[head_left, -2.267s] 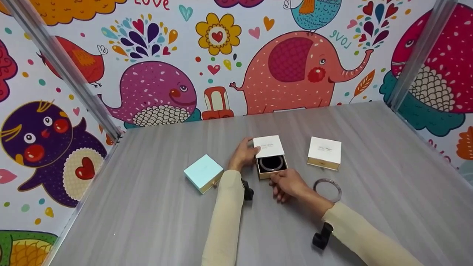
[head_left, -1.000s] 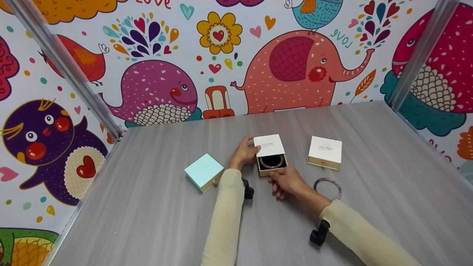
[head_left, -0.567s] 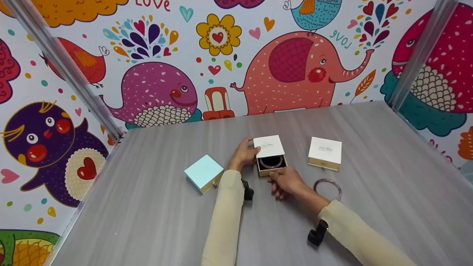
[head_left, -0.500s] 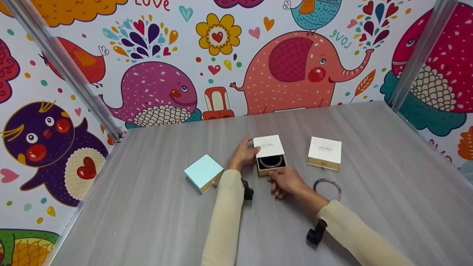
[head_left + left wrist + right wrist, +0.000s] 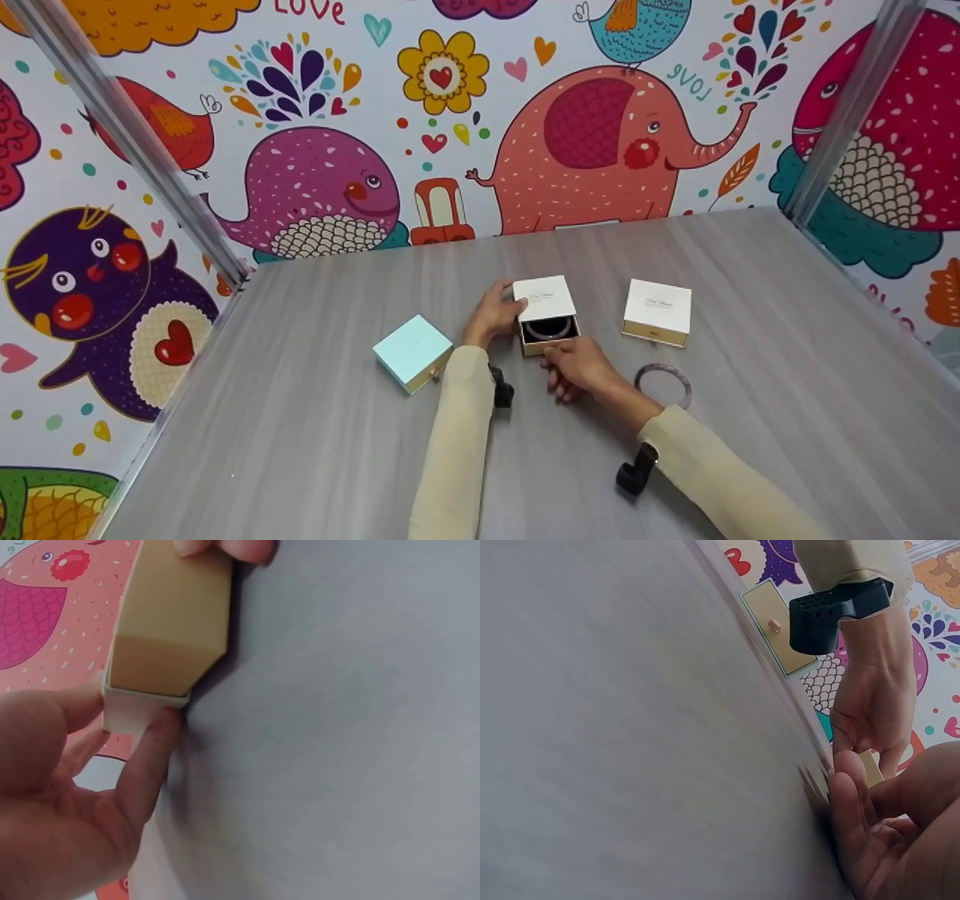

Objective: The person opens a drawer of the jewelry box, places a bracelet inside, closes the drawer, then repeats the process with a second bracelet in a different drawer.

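In the head view, my left hand (image 5: pixel 493 313) grips the left side of a white drawer-style gift box (image 5: pixel 541 298). The left wrist view shows its fingers (image 5: pixel 154 757) around the white sleeve, from which the gold drawer (image 5: pixel 169 615) sticks out. Inside the partly pulled-out drawer lies a bangle (image 5: pixel 538 335) on dark lining. My right hand (image 5: pixel 581 367) is at the drawer's front edge, thumb and forefinger pinching it, the other fingers curled below. In the right wrist view, the right hand (image 5: pixel 892 832) hides most of the box. A second, purplish-grey bangle (image 5: pixel 684 379) lies on the table beside the right wrist.
A closed white box (image 5: pixel 657 304) with a gold front stands to the right. To the left, a closed light-blue box (image 5: pixel 412 346) sits turned at an angle, close to the left forearm. A cartoon-printed wall (image 5: pixel 450 157) borders the back of the grey table (image 5: pixel 315 420).
The drawer has slid a little further into its sleeve, showing less of the bangle. My right hand has moved slightly forward with it. The left hand has stayed on the box.
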Available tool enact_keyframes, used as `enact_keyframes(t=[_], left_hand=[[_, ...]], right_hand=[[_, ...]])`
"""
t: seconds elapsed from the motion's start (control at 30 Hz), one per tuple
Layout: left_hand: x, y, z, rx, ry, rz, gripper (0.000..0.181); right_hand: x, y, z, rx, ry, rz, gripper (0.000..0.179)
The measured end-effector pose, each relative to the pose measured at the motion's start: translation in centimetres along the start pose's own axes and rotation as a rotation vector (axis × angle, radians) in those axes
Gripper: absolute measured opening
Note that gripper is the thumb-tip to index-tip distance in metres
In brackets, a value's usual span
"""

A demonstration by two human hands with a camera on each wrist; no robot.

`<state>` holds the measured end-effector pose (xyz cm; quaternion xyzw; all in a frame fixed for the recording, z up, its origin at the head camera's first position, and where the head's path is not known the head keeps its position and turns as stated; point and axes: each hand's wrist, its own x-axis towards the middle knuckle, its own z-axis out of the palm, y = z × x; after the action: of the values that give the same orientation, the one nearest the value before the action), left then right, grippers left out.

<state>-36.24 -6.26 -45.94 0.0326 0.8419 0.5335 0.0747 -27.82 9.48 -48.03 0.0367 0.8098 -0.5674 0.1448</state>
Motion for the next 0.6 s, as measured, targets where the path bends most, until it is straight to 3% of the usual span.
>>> enact_keyframes(t=[0.6], left_hand=[[0.02, 0.02, -0.11, -0.031, -0.019, -0.049, 0.053]], right_hand=[[0.55, -0.28, 0.15, -0.014, 0.017, 0.004, 0.031]])
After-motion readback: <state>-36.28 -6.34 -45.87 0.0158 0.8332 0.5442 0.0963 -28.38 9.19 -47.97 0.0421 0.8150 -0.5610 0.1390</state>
